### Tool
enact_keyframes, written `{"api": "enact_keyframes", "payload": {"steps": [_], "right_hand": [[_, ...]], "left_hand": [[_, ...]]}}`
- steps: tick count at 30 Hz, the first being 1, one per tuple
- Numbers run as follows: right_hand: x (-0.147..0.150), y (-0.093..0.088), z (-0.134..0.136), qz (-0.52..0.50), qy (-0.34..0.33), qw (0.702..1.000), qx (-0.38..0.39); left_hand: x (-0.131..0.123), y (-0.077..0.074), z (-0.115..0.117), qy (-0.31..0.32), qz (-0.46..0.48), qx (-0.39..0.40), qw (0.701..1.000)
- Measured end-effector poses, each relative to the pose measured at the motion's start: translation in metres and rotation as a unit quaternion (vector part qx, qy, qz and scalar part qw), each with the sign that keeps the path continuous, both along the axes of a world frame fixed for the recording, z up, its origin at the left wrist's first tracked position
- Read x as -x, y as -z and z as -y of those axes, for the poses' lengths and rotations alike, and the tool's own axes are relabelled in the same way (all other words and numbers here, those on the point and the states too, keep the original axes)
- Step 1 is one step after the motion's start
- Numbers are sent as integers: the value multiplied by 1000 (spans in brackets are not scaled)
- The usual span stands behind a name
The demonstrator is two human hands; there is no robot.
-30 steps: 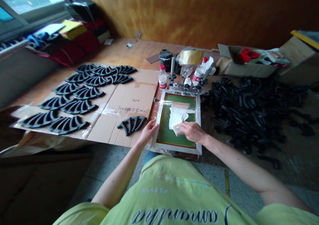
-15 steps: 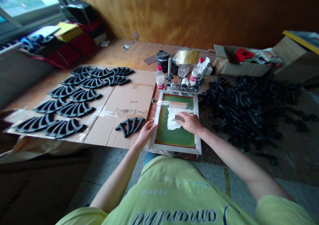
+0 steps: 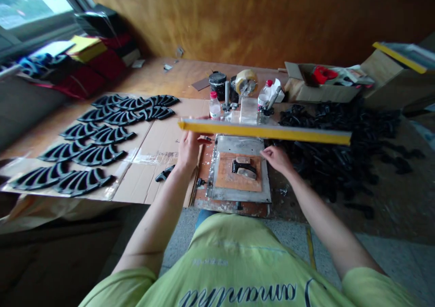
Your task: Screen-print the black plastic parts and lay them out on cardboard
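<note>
The screen-printing frame (image 3: 265, 131) is raised and seen nearly edge-on, its yellow edge running across the view. My left hand (image 3: 189, 149) grips it near its left end, fingers partly hidden behind it. My right hand (image 3: 277, 159) hovers by the right side of the metal base plate (image 3: 222, 196), its fingers curled together with nothing visible in them. On the plate lies a brown board (image 3: 224, 180) with a small block on it. A black curved plastic piece (image 3: 244, 167) rests on that block. A pale block-like thing (image 3: 249, 109) stands behind the frame.
Rows of black curved pieces (image 3: 86, 180) lie on cardboard (image 3: 134, 187) at left; another, partly hidden, sits by my left forearm. Right is a heap of black pieces (image 3: 326, 162). Behind stand a red-capped bottle (image 3: 215, 107), a tape roll (image 3: 246, 82), a black tub (image 3: 217, 84) and a carton (image 3: 326, 94).
The frame has swung up off the base, uncovering the board and black piece. My left hand has risen with it. My right hand has let go of the squeegee and moved right.
</note>
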State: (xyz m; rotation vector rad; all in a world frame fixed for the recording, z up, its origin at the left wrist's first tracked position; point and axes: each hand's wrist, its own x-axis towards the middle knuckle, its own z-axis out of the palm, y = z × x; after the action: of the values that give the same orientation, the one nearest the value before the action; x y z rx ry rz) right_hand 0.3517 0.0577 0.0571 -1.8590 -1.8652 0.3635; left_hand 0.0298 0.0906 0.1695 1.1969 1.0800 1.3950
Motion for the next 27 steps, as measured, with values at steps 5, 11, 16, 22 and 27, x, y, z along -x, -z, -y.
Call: {"api": "enact_keyframes", "payload": {"steps": [5, 11, 16, 22, 27], "right_hand": [[62, 29, 26, 137, -84, 983, 84], [106, 9, 44, 80, -14, 990, 119], [126, 5, 63, 55, -241, 968, -31], [-9, 9, 22, 173, 18, 980, 94], [-94, 38, 10, 236, 98, 953, 160]], "left_hand": [[-13, -17, -12, -24, 23, -26, 999], [-40, 66, 82, 195, -32, 301, 933], [-39, 117, 117, 136, 113, 391, 903], [77, 153, 86, -143, -3, 368, 919], [161, 186, 98, -176, -293, 429, 836]]}}
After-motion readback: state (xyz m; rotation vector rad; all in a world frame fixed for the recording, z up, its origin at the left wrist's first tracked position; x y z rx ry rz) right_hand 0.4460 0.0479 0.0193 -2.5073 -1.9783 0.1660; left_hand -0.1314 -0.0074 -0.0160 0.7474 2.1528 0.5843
